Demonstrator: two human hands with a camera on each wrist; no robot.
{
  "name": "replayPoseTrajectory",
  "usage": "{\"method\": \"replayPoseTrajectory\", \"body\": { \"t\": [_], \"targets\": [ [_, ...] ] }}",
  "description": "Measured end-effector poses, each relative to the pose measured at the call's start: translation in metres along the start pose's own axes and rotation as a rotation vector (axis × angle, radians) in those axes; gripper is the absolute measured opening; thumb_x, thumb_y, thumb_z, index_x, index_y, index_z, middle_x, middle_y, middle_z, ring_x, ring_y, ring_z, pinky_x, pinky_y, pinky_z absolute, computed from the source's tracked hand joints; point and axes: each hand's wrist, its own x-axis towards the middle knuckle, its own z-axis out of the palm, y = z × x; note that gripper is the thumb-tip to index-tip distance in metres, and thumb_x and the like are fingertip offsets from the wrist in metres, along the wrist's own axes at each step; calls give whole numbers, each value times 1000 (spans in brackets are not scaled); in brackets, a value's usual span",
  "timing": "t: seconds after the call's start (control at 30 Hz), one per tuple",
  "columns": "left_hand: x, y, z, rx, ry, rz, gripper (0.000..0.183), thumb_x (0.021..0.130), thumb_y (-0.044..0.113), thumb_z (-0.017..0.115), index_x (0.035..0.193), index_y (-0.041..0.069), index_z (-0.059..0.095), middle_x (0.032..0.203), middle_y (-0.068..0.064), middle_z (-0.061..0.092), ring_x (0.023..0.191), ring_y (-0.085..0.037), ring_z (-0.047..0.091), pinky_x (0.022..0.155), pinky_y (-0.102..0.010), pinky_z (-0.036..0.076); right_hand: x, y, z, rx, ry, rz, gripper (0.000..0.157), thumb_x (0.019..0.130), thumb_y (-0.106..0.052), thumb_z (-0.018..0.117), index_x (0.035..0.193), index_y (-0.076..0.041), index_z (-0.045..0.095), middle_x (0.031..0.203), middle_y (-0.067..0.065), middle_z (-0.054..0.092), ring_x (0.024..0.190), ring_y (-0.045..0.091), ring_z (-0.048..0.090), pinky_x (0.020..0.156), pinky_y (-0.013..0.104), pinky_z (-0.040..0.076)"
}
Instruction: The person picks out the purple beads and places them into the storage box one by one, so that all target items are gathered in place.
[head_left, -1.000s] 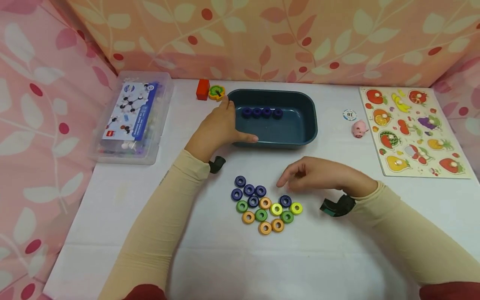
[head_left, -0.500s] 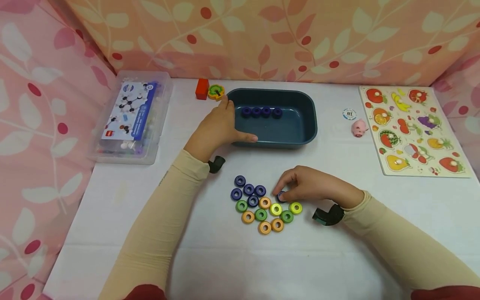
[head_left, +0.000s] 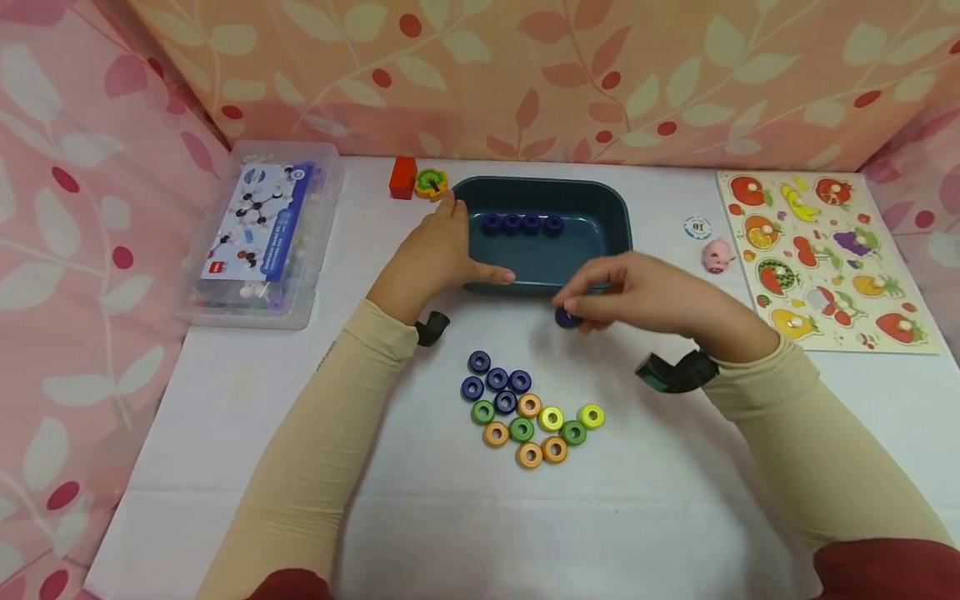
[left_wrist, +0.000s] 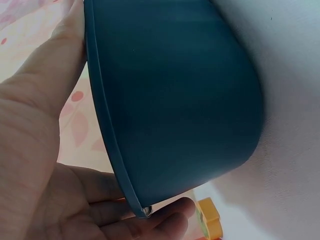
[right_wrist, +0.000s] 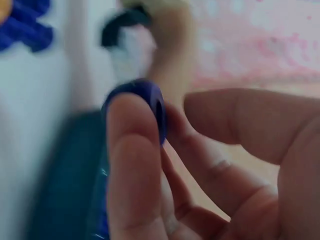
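Observation:
My left hand holds the left end of a dark teal plastic bin. Its thumb lies along the front rim while the fingers reach round the far corner, as the left wrist view shows. Inside the bin, several dark purple rings stand in a row. Just in front of the bin's front right rim, my right hand pinches one dark purple ring between thumb and fingers, above the table. More purple rings lie on the cloth, beside green, orange and yellow rings.
A clear case with a molecule-model label sits at the left. Behind my left hand are a red block and a tree piece. To the right lie a numbered chip, a pink pig figure and a fruit puzzle board.
My right hand came down to the purple ring beside the yellow ones, pinched it and carried it up toward the bin. The left hand has stayed on the bin.

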Motion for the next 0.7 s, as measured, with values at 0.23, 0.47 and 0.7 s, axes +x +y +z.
{"method": "replayPoseTrajectory", "body": {
  "t": [0.23,0.47,0.7],
  "targets": [
    [1,-2,3,-9,0,8,137,67,77,75,159,-3,12,169,-19,0,152,-39,23,121,-48,29,61,7,-34,52,149,129,44,101,-43,56,132,-14,66,134,7,62,104,21,70,99,34,54],
    [1,0,4,-5,-1,5,136,68,76,75,159,-1,12,169,-17,-1,154,-37,20,122,-48,27,100,28,-35,30,171,247,44,101,-43,57,131,-11,66,111,8,70,97,18,71,102,39,50],
    [1,-1,1,15,2,1,135,68,76,74,159,-1,12,169,-18,-1,154,-38,20,122,-49,28,107,30,-34,5,159,258,50,101,-45,56,133,-8,63,119,13,68,102,20,71,104,41,49]
  ]
}}
